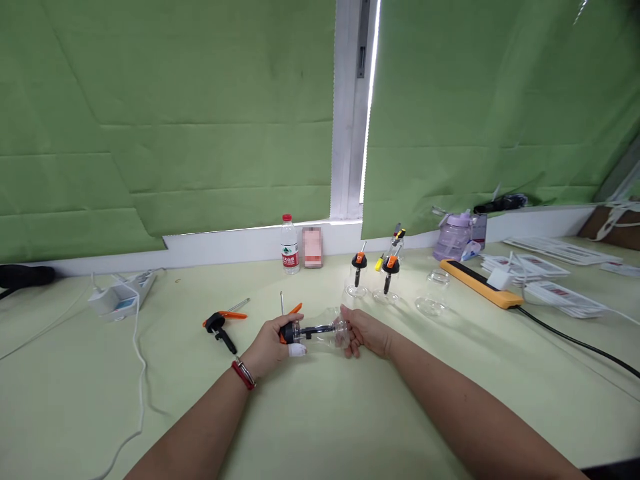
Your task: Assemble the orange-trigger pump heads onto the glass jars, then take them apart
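Observation:
Both hands hold a clear bottle [327,328] tilted onto its side above the table. My left hand [270,347] is closed around its black-and-orange pump top [288,332], whose dark tube runs inside the bottle. My right hand [367,331] grips the wide base end. A white wrap covers one left fingertip. A thin metal spout and an orange lever stick up behind the left hand. Left of that hand lies a loose black-and-orange pump top [217,323] with a metal spout and dark tube.
Two clear bottles with pump tops [357,273] [389,277] stand at back right, near an open clear bottle [434,297]. Behind are a water bottle [289,250], a pink box [313,248] and a purple jug [453,239]. An orange power strip [480,283] and white cables lie about.

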